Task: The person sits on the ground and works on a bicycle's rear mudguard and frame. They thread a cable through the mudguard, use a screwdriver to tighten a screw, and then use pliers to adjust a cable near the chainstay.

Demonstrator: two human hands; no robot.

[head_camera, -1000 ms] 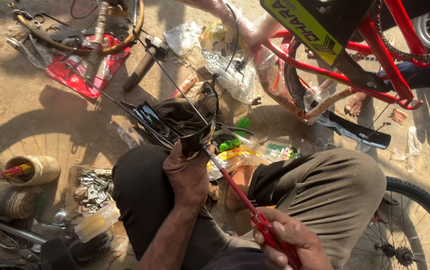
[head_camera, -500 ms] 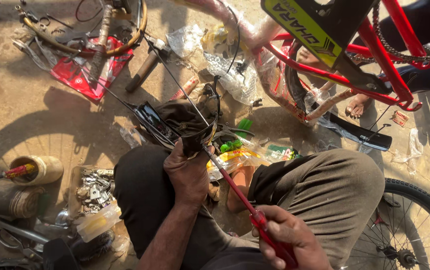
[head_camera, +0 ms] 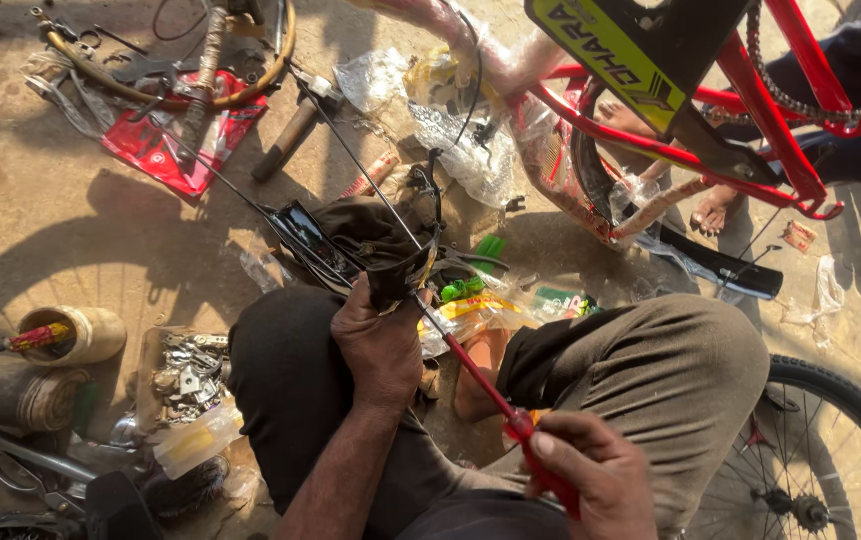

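Left hand (head_camera: 382, 345) clamped on black part (head_camera: 397, 272), right hand (head_camera: 590, 480) gripping red screwdriver (head_camera: 485, 390)

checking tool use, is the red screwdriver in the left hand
No, the right hand grips the red screwdriver by its handle, while the left hand holds the dark part at its tip.

Long red-handled screwdriver (head_camera: 480, 385), shaft angled up-left, tip at small black bike part (head_camera: 397, 272) above knees.
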